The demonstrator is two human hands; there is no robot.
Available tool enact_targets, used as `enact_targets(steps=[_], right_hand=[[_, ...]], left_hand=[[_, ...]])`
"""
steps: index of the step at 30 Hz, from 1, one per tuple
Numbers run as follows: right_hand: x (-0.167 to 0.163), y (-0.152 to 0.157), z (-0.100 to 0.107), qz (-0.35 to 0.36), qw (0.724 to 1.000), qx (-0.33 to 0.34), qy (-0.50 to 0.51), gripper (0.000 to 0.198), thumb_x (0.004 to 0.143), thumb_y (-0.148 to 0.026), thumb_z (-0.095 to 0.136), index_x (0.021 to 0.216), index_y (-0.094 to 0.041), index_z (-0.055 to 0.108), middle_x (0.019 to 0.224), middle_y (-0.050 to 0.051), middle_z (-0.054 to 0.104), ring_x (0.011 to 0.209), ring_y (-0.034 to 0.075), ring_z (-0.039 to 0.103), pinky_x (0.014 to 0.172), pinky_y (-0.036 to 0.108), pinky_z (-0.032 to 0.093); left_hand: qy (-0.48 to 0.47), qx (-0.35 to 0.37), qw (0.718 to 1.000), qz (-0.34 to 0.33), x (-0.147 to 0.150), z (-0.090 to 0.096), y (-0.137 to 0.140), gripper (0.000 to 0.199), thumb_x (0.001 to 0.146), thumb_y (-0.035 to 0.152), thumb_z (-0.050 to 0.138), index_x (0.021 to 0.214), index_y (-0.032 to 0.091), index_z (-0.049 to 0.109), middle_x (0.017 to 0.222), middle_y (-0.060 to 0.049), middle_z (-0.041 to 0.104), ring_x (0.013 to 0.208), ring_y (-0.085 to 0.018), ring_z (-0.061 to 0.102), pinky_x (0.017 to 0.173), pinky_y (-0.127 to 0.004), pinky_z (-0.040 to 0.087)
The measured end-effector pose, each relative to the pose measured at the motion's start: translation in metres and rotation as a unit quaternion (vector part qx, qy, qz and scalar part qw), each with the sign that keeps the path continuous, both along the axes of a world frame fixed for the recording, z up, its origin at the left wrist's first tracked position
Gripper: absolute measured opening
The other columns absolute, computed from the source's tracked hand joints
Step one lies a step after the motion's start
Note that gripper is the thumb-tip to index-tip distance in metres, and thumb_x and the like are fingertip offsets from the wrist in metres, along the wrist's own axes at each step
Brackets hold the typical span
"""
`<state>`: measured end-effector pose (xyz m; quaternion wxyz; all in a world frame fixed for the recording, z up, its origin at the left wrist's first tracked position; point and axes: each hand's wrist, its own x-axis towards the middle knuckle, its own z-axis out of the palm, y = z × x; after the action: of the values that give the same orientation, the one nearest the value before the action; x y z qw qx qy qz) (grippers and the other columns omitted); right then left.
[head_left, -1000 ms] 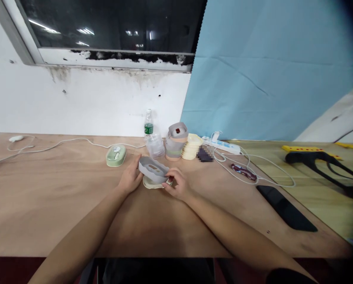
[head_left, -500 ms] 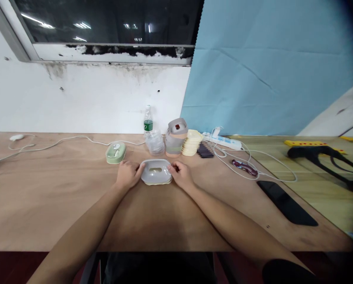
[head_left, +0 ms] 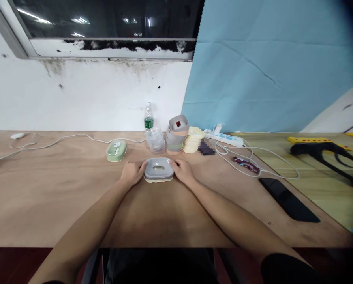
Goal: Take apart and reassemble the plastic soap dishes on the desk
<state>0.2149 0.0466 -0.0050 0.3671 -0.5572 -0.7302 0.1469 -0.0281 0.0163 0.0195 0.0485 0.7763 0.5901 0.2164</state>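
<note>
On the table in front of me stands a small grey rounded box (head_left: 158, 174) with an oval slot in its top and a thin cream rim along its bottom. My left hand (head_left: 132, 172) closes on its left end, thumb against the edge and the other fingers curled. At the opposite end my right hand (head_left: 182, 171) grips it likewise, thumb on the upper corner. A similar green box (head_left: 116, 151), with a round whitish mark on top, lies behind my left hand.
Behind the box stand a water bottle (head_left: 148, 117), clear plastic pieces (head_left: 156, 141), a stack of grey shells (head_left: 176, 138) and stacked cream trays (head_left: 192, 141). A power strip (head_left: 224, 139), cables, a maroon item (head_left: 246, 164) and a black phone (head_left: 288, 199) lie to the right.
Both hands keep hold of the grey box, which now sits more level, with more of its grey side showing above the cream rim. The camera view has shifted slightly.
</note>
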Motion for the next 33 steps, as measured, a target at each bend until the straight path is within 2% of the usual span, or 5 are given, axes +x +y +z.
enact_targets(steps=[11, 20, 24, 28, 33], right_hand=[[0.0, -0.004, 0.005, 0.0, 1.0, 0.01, -0.019, 0.049, 0.088, -0.052, 0.041, 0.052, -0.019, 0.04, 0.049, -0.002, 0.042, 0.051, 0.011, 0.038, 0.051, 0.026, 0.02], [-0.005, -0.002, 0.002, 0.02, 0.993, -0.038, -0.106, 0.042, 0.083, -0.037, 0.047, 0.046, -0.018, 0.038, 0.045, -0.003, 0.039, 0.047, 0.009, 0.033, 0.049, 0.027, 0.015], [-0.002, -0.001, 0.011, -0.008, 0.998, 0.02, -0.064, 0.047, 0.085, -0.047, 0.046, 0.049, -0.018, 0.042, 0.047, -0.003, 0.042, 0.049, 0.01, 0.036, 0.05, 0.026, 0.02], [-0.011, 0.006, 0.037, -0.001, 0.995, 0.09, -0.038, 0.04, 0.088, -0.046, 0.045, 0.06, -0.019, 0.052, 0.056, -0.001, 0.052, 0.055, 0.012, 0.045, 0.055, 0.025, 0.029], [-0.045, 0.031, 0.073, 0.068, 0.978, 0.18, -0.075, 0.021, 0.088, -0.034, 0.049, 0.095, -0.019, 0.062, 0.099, 0.007, 0.063, 0.091, 0.019, 0.057, 0.077, 0.028, 0.041]], left_hand=[[0.0, 0.003, 1.0, -0.009, -0.003, -0.002, 0.0, 0.056, 0.098, 0.045, 0.025, 0.066, 0.018, 0.062, 0.073, -0.007, 0.069, 0.068, -0.016, 0.06, 0.064, -0.027, 0.032], [0.106, -0.084, 0.99, 0.035, 0.004, -0.005, 0.005, 0.059, 0.095, 0.049, 0.026, 0.071, 0.019, 0.07, 0.082, -0.011, 0.071, 0.077, -0.023, 0.064, 0.068, -0.03, 0.037], [0.053, -0.066, 0.994, 0.071, -0.004, -0.003, 0.004, 0.071, 0.093, 0.061, 0.017, 0.068, 0.019, 0.068, 0.074, -0.011, 0.07, 0.071, -0.021, 0.062, 0.061, -0.028, 0.034], [0.002, -0.028, 0.995, 0.097, -0.013, -0.002, 0.004, 0.071, 0.094, 0.06, 0.015, 0.063, 0.018, 0.065, 0.068, -0.01, 0.067, 0.064, -0.019, 0.059, 0.056, -0.028, 0.028], [-0.005, -0.01, 0.997, 0.078, -0.012, -0.006, 0.005, 0.063, 0.094, 0.056, 0.024, 0.061, 0.019, 0.062, 0.066, -0.008, 0.066, 0.062, -0.018, 0.057, 0.055, -0.028, 0.025]])
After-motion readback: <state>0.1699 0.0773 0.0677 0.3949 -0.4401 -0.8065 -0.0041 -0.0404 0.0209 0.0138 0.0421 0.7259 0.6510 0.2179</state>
